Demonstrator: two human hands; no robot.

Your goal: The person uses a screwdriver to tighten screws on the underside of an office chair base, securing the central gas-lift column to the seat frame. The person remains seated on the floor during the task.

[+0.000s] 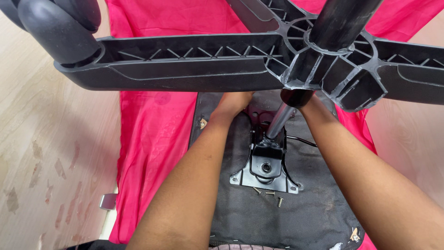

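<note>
Light wood-look floor (51,139) runs down both sides, and over it we've got a bright pink cloth (148,139) spread out. On that cloth lies the upside-down chair seat (240,217), its dark fabric underside facing up at us.

Bolted near the middle of the seat is the black metal mounting plate (266,169), and a shiny metal column (280,121) rises out of it at a slight tilt toward the black plastic chair base (194,60). That star-shaped base fills the top of the view, ribbed underside toward us, with a dark caster wheel (55,25) at the end of its left leg.

Both our arms reach up under the base. Our left hand (231,103) sits just beside the column on its left, close to the plate, but the base hides its fingers, so we can't tell if they're spread or gripping. Our right hand (309,103) is up by the dark collar at the top of the column, same deal, fingers hidden.

A few small loose screws (269,194) lie on the seat just in front of the plate.
</note>
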